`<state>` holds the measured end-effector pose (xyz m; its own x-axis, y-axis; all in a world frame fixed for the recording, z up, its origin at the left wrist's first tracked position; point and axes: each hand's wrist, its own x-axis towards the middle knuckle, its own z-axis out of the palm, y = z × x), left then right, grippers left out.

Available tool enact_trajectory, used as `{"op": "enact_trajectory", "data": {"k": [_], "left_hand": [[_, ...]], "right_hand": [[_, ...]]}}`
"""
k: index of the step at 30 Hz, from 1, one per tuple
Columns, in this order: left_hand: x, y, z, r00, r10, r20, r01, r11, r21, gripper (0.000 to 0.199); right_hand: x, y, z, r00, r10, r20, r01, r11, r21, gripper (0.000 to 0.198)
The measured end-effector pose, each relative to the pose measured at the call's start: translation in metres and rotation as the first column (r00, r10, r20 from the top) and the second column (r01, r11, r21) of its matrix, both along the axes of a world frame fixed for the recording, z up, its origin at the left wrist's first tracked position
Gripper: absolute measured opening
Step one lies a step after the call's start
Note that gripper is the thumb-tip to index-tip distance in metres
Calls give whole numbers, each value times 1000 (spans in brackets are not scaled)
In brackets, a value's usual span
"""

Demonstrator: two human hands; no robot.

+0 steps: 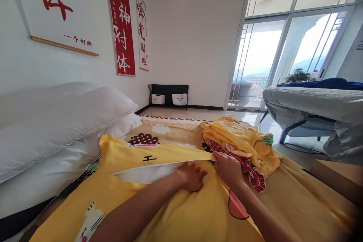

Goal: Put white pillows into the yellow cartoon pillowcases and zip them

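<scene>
A yellow pillowcase (170, 217) printed with cartoon animals lies in front of me. Its long opening has a white edge, and a white pillow (147, 172) shows inside. My left hand (193, 177) reaches into the opening, fingers spread and bent over the white filling and the yellow cloth; some fingertips are hard to see. At the right end of the opening, my right hand (228, 167) pinches the upper edge of the pillowcase. Beyond it, a crumpled yellow cloth (241, 138) with a red plaid part lies on the patterned bedsheet (176, 128).
White pillows (68, 117) are stacked against the left wall. A low black rack (168, 90) stands by the far wall. To the right are a plastic-covered table (314, 100), a chair (307, 126) and a cardboard box (337, 177). Sliding glass doors (256, 64) are behind.
</scene>
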<state>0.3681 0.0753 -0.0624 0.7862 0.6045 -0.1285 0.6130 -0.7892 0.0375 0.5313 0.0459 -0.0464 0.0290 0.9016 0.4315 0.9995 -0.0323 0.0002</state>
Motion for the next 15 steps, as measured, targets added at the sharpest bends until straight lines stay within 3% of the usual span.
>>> {"op": "enact_trajectory", "data": {"k": [2, 5, 10, 15], "left_hand": [[3, 0, -3, 990, 53, -133, -58, 998, -35, 57], [18, 10, -2, 981, 64, -180, -68, 998, -14, 50], [53, 34, -5, 993, 118, 7, -117, 974, 195, 45], [61, 35, -38, 992, 59, 109, -90, 949, 302, 46]], "right_hand": [[2, -1, -1, 1000, 3, -3, -3, 1000, 21, 28], [0, 1, 6, 998, 8, -64, -4, 998, 55, 32], [1, 4, 19, 984, 7, -178, 1, 999, 42, 28], [6, 9, 19, 991, 38, -125, -34, 999, 33, 27]]}}
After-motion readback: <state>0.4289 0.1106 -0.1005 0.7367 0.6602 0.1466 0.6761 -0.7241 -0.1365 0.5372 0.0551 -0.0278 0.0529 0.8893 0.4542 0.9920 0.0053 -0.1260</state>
